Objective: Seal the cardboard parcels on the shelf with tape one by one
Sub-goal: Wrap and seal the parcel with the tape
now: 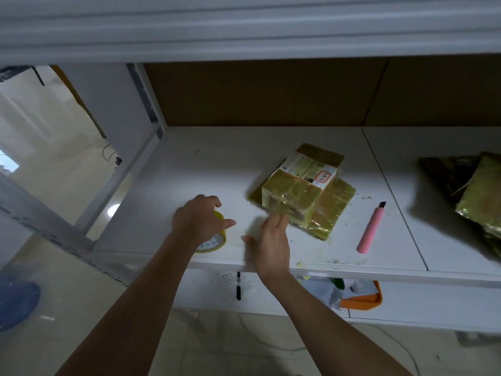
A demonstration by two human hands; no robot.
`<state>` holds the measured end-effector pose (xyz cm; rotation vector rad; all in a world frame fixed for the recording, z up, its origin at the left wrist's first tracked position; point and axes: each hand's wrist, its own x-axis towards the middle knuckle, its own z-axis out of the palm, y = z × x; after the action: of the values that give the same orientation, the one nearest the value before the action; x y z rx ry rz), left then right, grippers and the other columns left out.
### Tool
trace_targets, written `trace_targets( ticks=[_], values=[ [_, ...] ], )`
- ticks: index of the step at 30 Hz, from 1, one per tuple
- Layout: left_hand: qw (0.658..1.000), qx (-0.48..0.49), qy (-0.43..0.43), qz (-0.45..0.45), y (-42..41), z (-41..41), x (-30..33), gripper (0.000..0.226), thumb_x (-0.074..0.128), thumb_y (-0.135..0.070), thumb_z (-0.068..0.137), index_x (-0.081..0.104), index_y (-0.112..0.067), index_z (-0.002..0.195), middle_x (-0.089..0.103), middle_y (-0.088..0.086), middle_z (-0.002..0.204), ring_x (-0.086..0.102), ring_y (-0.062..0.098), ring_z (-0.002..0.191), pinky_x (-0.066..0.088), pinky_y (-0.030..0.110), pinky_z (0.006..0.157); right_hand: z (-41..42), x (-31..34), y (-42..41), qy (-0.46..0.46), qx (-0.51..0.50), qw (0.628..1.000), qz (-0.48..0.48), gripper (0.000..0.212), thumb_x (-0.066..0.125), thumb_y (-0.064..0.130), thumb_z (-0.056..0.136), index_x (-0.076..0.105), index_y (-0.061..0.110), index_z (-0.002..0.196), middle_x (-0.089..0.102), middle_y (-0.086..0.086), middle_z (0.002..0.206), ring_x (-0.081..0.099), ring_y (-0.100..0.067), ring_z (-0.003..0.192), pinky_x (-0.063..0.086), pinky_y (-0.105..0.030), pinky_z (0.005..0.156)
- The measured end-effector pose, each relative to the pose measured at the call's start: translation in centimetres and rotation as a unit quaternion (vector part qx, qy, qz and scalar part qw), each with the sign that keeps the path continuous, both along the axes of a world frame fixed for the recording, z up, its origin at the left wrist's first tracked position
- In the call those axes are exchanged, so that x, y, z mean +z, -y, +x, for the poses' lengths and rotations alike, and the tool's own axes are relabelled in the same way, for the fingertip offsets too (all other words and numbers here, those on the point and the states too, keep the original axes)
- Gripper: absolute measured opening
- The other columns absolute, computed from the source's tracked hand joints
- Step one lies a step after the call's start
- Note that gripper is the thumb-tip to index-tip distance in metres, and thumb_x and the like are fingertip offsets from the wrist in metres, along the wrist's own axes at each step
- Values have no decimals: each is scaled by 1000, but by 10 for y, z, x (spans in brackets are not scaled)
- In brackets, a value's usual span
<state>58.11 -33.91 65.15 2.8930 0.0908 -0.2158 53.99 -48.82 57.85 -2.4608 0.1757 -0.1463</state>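
- The left hand [199, 217] curled over the tape roll [214, 241] on the shelf [189, 172].
- The right hand [268, 241] lay open, holding nothing, fingertips near the taped box [295, 191].
- That box sat atop a flatter parcel [332, 210]; a pink knife [370, 229] lay beside.

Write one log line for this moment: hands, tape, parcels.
left hand: on tape roll | right hand: open, by small parcel | small parcel: atop flat parcel | pink knife: idle

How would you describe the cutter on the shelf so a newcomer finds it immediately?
On the white shelf, look right of the tape-wrapped stacked parcels in the middle. The pink utility knife lies there alone, apart from them. It is the only slim pink stick, with a dark blade tip pointing away.
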Motion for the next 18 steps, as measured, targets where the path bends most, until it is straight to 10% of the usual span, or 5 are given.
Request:
trace_targets(
  ticks=[3,7,12,15,18],
  values=[
    [987,-64,25,143,8,4,7,74,60,-66,83,45,-21,140,49,10,133,51,30,120,40,42,98,-17,9,15,110,19,994,-6,21,64,15,90,47,11,101,43,-3,109,56,-25,78,44,-34,51],
    [982,-125,72,-125,40,11,12,56,54,-11,97,39,-24,149,42,11,138,49,29,124,36,29,100,-24,21,56,241,-90,966,37,34,64,3,79,49,15,108,43,-6,109,47,-19,92,38,-24,63],
    [933,-149,-34,-325,90,18,8,74,40,18,88,39,-24,149,36,15,152,37,26,140,28,21,114,1,36,112,64,53,981,178,83,50,-13,70,43,24,144,13,-12,154,15,-25,145,30,-37,116],
    [926,-145,-24,-347,106,6,-9,67,43,16,87,53,-24,140,47,0,112,53,13,97,40,7,86,4,39,144,6,88,975,202,79,45,-18,75,49,25,141,16,-5,160,13,-17,149,27,-16,113],
    [910,-143,-9,-388,115,-11,-28,71,50,21,83,61,-35,124,42,2,108,55,16,97,48,14,89,-1,39,178,-1,107,966,237,65,48,-16,83,58,26,131,35,1,153,24,-5,144,26,-3,105]
  ],
)
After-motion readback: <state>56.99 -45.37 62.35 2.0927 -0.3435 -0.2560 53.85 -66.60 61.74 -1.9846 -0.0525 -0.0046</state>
